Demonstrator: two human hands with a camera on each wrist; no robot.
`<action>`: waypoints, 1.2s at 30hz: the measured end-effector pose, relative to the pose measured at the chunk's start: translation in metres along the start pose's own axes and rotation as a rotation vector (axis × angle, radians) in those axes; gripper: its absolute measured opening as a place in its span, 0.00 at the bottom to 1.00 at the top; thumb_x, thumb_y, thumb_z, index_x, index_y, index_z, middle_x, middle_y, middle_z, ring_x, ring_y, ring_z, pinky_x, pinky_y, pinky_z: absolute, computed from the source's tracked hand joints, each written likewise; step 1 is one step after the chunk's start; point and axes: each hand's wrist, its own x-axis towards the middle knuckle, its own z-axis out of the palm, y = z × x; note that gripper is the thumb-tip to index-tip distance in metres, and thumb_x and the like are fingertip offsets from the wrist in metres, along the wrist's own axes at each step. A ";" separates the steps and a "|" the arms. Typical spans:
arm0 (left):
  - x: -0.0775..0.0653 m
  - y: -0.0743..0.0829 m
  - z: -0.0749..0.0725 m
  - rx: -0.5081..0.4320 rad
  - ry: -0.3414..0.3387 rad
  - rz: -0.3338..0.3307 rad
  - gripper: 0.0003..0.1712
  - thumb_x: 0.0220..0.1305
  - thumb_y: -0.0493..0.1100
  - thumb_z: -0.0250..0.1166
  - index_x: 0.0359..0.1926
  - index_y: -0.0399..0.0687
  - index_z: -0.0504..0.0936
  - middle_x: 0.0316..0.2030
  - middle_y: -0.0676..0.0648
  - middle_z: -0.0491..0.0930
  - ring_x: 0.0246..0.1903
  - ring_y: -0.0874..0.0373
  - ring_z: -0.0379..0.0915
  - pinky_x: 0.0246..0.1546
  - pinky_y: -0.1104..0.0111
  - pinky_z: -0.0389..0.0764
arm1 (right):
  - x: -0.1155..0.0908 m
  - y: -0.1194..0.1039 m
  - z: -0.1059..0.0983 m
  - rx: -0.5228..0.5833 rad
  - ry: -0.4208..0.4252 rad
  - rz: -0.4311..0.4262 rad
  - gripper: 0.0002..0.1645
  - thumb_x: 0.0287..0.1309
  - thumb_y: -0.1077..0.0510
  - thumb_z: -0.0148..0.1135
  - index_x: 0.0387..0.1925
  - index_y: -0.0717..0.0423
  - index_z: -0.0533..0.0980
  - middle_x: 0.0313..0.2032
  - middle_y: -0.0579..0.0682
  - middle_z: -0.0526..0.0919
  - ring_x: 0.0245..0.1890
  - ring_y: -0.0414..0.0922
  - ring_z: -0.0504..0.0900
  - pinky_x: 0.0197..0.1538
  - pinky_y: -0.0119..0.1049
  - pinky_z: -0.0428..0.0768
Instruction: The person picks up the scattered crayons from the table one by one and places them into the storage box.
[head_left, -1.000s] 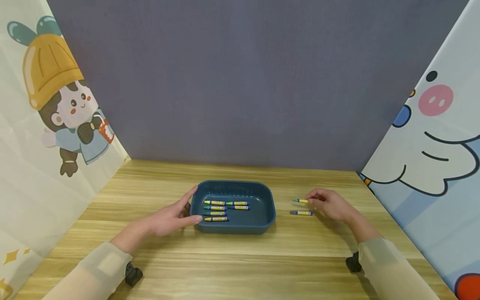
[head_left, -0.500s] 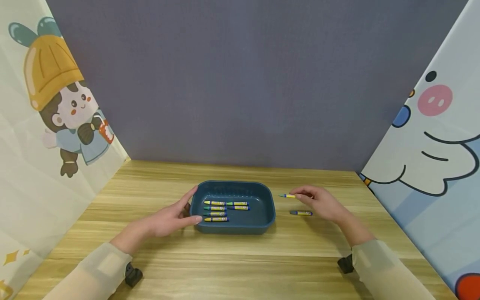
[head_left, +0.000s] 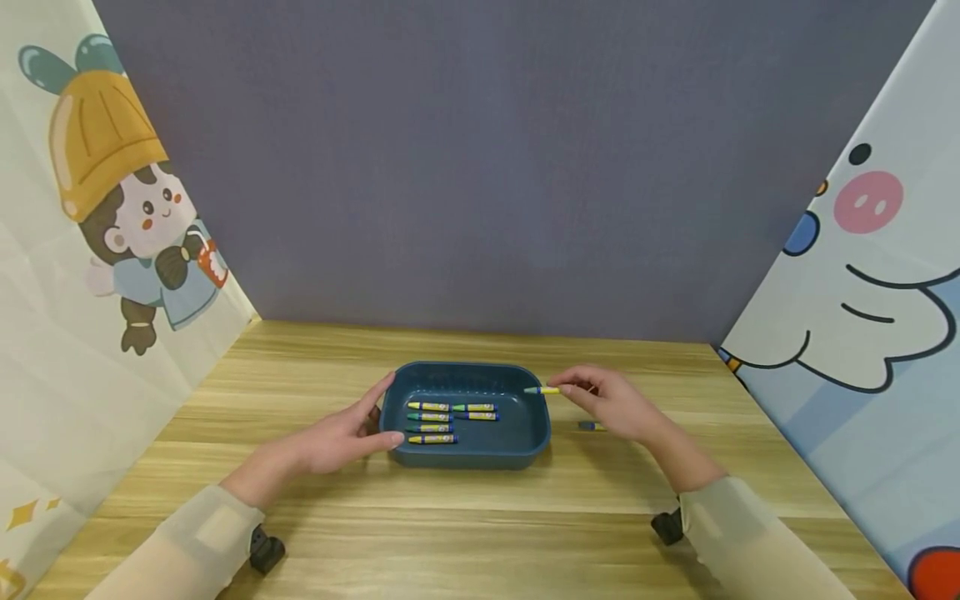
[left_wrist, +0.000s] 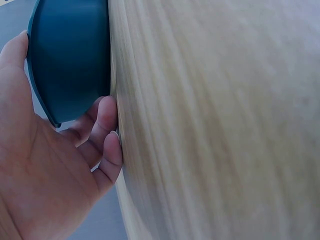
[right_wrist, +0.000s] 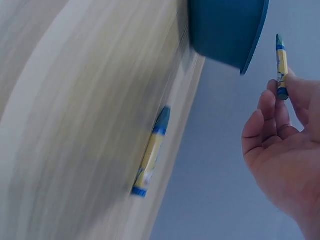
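A dark blue plastic bin [head_left: 472,459] stands on the table. My left hand [head_left: 337,433] holds its left end, thumb at the near corner and index finger at the far one. In the left wrist view the other fingers curl low beside the bin's wall [left_wrist: 70,55]. My right hand [head_left: 611,404] pinches a green-tipped crayon [head_left: 545,390] by its rear end, tip pointing left over the bin's right rim. The right wrist view shows this crayon [right_wrist: 282,67] raised off the table. A blue-grey-tipped crayon [right_wrist: 150,155] lies on the table beneath the right hand, partly hidden in the head view.
Several yellow-wrapped crayons [head_left: 432,439] lie in the bin's left half, arranged in two columns. The wood-grain table [head_left: 465,533] meets a grey panel [head_left: 487,167] at the back. Printed cloths [head_left: 45,375] flank both sides.
My right hand has lifted the green-tipped crayon and carried it left from the table to the bin's right rim. The left hand and the bin have stayed put.
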 end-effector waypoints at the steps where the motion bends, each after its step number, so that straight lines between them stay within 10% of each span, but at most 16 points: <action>1: 0.000 0.000 0.000 0.001 0.001 0.001 0.61 0.78 0.65 0.66 0.91 0.66 0.33 0.48 0.46 0.79 0.41 0.53 0.76 0.41 0.62 0.80 | 0.002 -0.003 0.002 -0.006 -0.001 -0.006 0.14 0.82 0.54 0.62 0.59 0.47 0.88 0.49 0.53 0.88 0.39 0.43 0.80 0.40 0.35 0.80; 25: 0.000 0.000 -0.001 0.013 0.005 0.007 0.61 0.78 0.65 0.66 0.91 0.62 0.33 0.46 0.46 0.80 0.40 0.53 0.76 0.40 0.63 0.79 | 0.041 -0.047 0.063 -0.182 -0.134 -0.143 0.13 0.83 0.56 0.60 0.57 0.44 0.87 0.48 0.43 0.85 0.42 0.38 0.78 0.49 0.38 0.80; 36: 0.000 0.000 0.000 0.006 -0.002 0.004 0.60 0.79 0.64 0.65 0.91 0.65 0.32 0.46 0.46 0.79 0.39 0.53 0.74 0.38 0.63 0.78 | 0.047 -0.050 0.083 -0.430 -0.178 -0.140 0.10 0.81 0.54 0.64 0.53 0.41 0.89 0.51 0.43 0.90 0.53 0.48 0.87 0.72 0.67 0.71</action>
